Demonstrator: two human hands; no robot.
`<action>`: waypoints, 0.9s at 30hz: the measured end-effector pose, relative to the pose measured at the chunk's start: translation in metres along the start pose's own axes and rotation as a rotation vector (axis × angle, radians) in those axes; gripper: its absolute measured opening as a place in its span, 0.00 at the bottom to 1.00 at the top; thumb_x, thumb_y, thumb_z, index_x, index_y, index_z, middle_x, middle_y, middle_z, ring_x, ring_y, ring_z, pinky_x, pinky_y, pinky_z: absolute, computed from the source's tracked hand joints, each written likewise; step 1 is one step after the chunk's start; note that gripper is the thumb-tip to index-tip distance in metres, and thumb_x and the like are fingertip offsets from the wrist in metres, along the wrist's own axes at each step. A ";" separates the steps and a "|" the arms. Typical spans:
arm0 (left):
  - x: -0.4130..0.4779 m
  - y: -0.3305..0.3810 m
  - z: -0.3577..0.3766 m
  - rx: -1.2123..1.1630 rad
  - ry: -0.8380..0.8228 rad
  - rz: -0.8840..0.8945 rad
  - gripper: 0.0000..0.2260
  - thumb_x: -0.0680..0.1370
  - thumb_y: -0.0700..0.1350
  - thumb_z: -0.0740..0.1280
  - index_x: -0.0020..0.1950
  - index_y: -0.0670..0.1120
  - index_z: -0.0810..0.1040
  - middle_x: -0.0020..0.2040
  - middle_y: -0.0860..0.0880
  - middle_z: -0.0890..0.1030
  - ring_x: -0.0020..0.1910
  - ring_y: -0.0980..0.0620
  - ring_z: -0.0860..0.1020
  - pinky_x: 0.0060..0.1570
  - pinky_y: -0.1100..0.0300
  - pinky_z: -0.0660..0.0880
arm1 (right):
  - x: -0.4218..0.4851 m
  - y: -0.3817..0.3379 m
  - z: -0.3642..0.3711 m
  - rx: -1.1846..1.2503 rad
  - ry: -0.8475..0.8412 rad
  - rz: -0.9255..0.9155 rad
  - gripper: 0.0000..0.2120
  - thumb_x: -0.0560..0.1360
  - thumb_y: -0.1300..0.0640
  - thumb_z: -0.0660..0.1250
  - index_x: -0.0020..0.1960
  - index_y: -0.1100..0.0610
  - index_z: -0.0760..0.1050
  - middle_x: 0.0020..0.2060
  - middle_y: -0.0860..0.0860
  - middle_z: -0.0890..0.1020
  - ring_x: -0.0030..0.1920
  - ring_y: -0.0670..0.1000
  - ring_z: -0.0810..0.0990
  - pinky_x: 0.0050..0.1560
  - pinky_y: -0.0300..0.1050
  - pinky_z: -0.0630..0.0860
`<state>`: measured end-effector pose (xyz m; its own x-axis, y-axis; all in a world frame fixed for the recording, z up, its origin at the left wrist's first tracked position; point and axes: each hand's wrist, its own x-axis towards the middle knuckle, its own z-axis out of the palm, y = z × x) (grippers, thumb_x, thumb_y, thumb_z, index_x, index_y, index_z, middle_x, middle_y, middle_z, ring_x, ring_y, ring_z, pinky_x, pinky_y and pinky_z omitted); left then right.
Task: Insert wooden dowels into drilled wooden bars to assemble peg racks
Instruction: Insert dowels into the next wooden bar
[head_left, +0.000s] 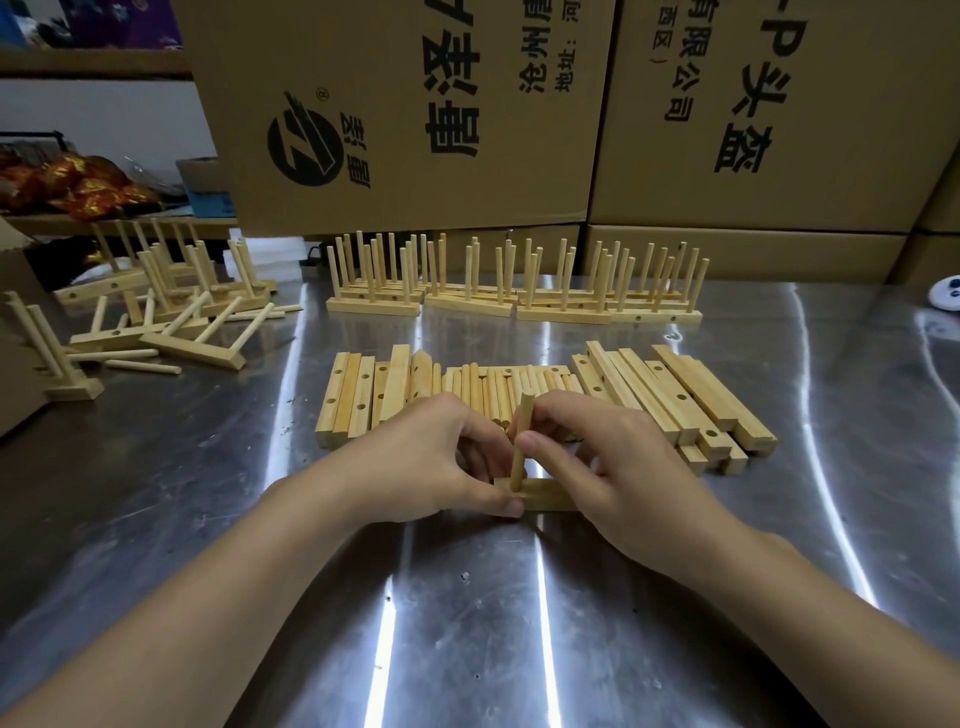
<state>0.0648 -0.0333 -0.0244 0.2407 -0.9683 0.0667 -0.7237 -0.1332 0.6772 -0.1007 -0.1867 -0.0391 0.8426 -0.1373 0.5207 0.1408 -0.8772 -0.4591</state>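
A short wooden bar (550, 500) lies on the steel table in front of me. A wooden dowel (521, 447) stands upright with its lower end in the bar. My right hand (602, 457) pinches the dowel near its middle. My left hand (431, 457) grips the bar's left end, thumb on its front face. Behind the hands lie loose dowels (498, 389) in a row, with drilled bars (358, 395) to their left and more bars (691, 400) to their right.
Finished peg racks (514, 291) stand in a row at the back of the table (467, 623). More racks and loose dowels (166, 312) lie jumbled at the left. Large cardboard boxes (415, 114) wall off the back. A small white device (945, 296) sits at the right edge.
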 end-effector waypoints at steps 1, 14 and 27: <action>0.000 0.000 0.000 -0.001 -0.001 -0.001 0.06 0.72 0.54 0.82 0.44 0.58 0.87 0.40 0.57 0.85 0.42 0.58 0.83 0.43 0.63 0.79 | 0.000 0.000 0.000 -0.014 -0.001 0.001 0.07 0.85 0.47 0.65 0.52 0.47 0.79 0.43 0.40 0.80 0.47 0.46 0.80 0.42 0.33 0.72; 0.000 0.004 0.000 -0.098 0.106 0.067 0.03 0.75 0.53 0.79 0.42 0.56 0.89 0.41 0.53 0.86 0.46 0.55 0.83 0.52 0.51 0.80 | 0.000 -0.006 0.000 0.189 0.061 0.113 0.09 0.81 0.44 0.69 0.58 0.45 0.84 0.48 0.40 0.83 0.53 0.45 0.82 0.48 0.35 0.78; 0.002 -0.003 0.000 -0.090 0.091 0.087 0.03 0.75 0.54 0.80 0.43 0.57 0.89 0.41 0.55 0.87 0.45 0.56 0.83 0.45 0.67 0.75 | 0.002 -0.015 0.005 0.694 0.198 0.203 0.15 0.78 0.53 0.72 0.64 0.52 0.84 0.51 0.46 0.89 0.55 0.48 0.88 0.56 0.38 0.83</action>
<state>0.0675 -0.0345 -0.0265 0.2403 -0.9516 0.1916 -0.6844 -0.0261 0.7286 -0.0983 -0.1711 -0.0350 0.7869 -0.4030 0.4674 0.3437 -0.3428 -0.8743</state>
